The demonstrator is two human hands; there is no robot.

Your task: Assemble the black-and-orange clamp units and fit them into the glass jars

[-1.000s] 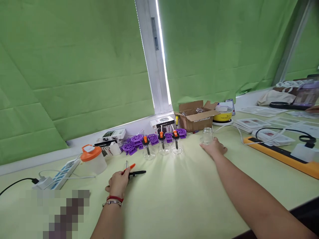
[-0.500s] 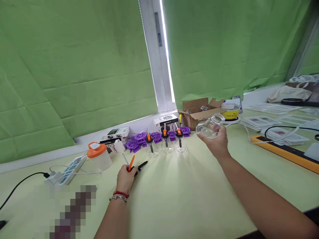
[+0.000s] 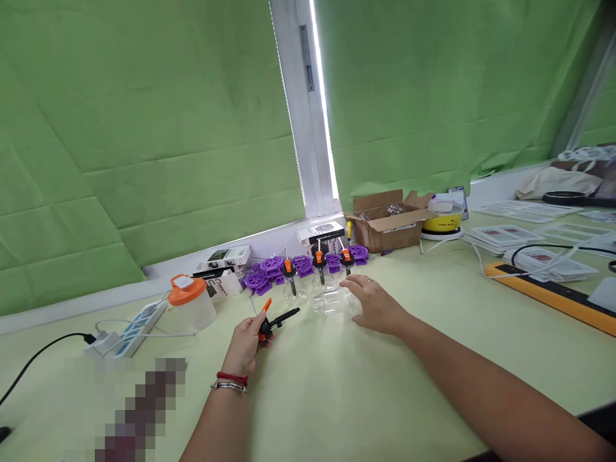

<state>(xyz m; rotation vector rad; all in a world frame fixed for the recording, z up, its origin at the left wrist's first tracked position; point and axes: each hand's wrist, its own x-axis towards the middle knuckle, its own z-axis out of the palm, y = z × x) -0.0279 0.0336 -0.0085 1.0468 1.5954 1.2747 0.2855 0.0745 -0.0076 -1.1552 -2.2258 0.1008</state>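
Head view: dropper (image 3: pixel 278 317) in left hand (image 3: pixel 248 341), black tip rightward, toward bottle (image 3: pixel 330 301)

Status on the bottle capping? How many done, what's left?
Done: three capped bottles stand in a row before the purple parts. In hand: left hand holds an orange-and-black cap with its tube; right hand holds an uncapped clear bottle on the table. Left: that cap is not yet on the bottle, and the cardboard box seems to hold more clear bottles.
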